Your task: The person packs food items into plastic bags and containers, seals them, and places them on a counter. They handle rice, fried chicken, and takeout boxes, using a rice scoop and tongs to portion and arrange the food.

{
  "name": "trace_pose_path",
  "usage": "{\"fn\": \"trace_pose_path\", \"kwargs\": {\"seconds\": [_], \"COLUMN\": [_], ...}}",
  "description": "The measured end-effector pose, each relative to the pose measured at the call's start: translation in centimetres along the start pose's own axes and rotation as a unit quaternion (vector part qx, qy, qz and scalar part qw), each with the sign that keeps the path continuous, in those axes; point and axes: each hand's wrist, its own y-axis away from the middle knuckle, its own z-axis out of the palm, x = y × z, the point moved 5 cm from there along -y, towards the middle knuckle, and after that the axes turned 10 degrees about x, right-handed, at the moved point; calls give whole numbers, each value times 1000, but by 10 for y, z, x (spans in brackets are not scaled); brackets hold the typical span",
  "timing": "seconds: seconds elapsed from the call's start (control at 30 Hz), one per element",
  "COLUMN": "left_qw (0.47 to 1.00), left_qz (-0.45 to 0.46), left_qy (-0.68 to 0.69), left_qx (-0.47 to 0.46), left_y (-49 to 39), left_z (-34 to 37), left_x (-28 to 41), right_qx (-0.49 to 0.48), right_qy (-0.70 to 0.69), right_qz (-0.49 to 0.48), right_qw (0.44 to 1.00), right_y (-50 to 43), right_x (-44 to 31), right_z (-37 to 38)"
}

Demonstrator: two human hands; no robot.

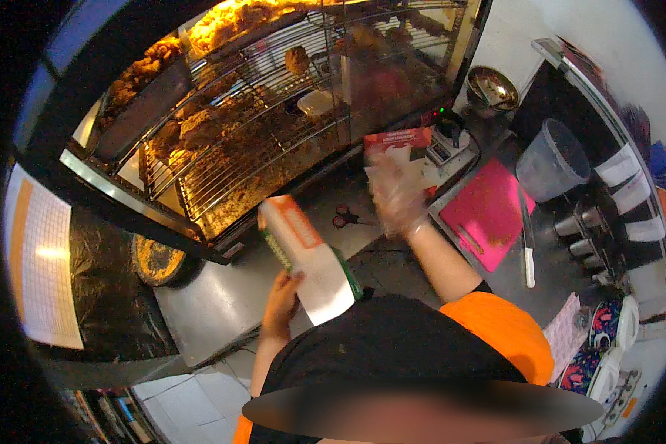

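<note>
My left hand [286,291] grips the lower left edge of a white, orange and green cardboard food box [311,261], held tilted over the steel counter's edge. My right hand [394,194], in a clear plastic glove and blurred, is in front of a red and white printed packet or sheet [399,141]; whether it touches or holds it I cannot tell. Red-handled scissors [344,216] lie on the counter between the two hands. Beyond them stands a lit warming cabinet with fried chicken pieces [200,127] on a wire rack [255,183].
Right of my right hand lie a pink cutting board [485,213] and a white-handled knife [528,250]. A digital scale [447,147], a clear plastic bucket [549,161] and a metal bowl [493,89] stand behind. At left, a round pan [158,258] holds yellow crumbs.
</note>
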Motion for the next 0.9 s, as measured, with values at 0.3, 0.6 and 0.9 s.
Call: {"fn": "trace_pose_path", "kwargs": {"seconds": [0.3, 0.6, 0.9], "left_qw": [963, 956, 915], "left_qz": [191, 205, 238], "left_qy": [-180, -127, -271], "left_qx": [61, 168, 181], "left_y": [-59, -48, -34], "left_z": [-97, -58, -37], "left_x": [8, -19, -3], "right_qx": [-276, -224, -52], "right_qy": [117, 195, 146], "right_qz": [454, 303, 240], "right_qw": [839, 905, 958], "right_y": [33, 83, -75], "right_x": [230, 277, 139], "right_z": [18, 73, -11]}}
